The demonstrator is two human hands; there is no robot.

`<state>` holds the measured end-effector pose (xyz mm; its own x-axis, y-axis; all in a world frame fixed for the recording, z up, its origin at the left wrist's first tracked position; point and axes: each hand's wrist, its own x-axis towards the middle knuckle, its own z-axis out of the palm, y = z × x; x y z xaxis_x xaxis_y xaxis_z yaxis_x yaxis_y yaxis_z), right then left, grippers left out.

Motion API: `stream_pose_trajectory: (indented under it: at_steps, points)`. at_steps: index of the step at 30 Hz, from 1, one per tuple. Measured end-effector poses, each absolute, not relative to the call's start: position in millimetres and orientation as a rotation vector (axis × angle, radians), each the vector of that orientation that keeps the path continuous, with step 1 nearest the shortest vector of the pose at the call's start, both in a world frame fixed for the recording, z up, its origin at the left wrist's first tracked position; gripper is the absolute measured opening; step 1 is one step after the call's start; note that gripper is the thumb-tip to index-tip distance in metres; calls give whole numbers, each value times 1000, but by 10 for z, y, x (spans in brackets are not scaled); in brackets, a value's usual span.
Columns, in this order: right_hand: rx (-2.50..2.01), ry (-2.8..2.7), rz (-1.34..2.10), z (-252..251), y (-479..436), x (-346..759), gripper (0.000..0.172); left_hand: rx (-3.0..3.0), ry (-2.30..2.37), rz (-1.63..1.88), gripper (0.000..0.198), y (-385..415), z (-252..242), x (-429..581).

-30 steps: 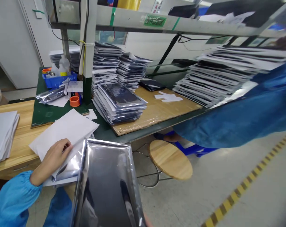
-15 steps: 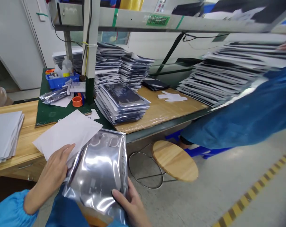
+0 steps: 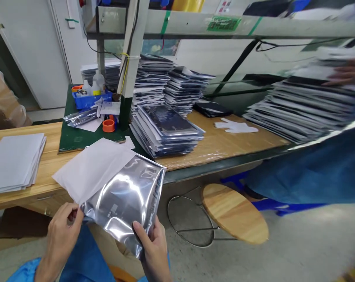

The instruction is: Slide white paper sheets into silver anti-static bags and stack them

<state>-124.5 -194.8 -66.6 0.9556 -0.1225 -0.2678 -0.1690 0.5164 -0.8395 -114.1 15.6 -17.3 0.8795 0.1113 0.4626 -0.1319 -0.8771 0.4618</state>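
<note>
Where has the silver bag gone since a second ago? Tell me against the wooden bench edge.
Yes. The silver bag swung from upright near the camera down toward the wooden bench edge, tilted flatter, overlapping the white sheet.

Co-worker's blurred hand (image 3: pixel 346 73) (far right), blue sleeve (image 3: pixel 312 168) cut off

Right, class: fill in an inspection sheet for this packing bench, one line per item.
Surface: wooden bench with a green mat.
Job's things: silver bag and white sheet, overlapping.
Clutter: bagged stacks, paper pile, orange tape roll, blue tray.
Hands: left hand pinches the bag's corner; right hand grips its lower edge.
Cables: black cable under the shelf.
Surroundings: wooden stool; a blue-sleeved co-worker at right.
</note>
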Motion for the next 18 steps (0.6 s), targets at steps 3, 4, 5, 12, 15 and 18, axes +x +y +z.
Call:
stream_pose_trajectory:
  at_steps: [3, 4, 5, 12, 15, 18]
  points:
    - [-1021, 348, 27, -710, -1912, -1278, 64, 2408, -11, 706, 16, 66, -256, -1164]
    - [-1005, 368, 27, -714, -1893, -1288, 65, 2406, -63, 743, 14, 31, -292, -1175]
    - [-989, 392, 23, -711, -1871, -1298, 67, 2419, -151, 780, 12, -6, -330, -1192]
    - [-973, 417, 17, -629, -1702, -1398, 81, 2161, -209, 434, 25, -191, -517, -1558]
    - [-1011, 457, -20, -737, -1608, -1606, 89, 1666, 308, 326, 34, -198, -510, -1644]
    - [-1075, 505, 43, -1006, -1554, -1942, 97, 1245, 700, 199, 43, -189, -425, -1593]
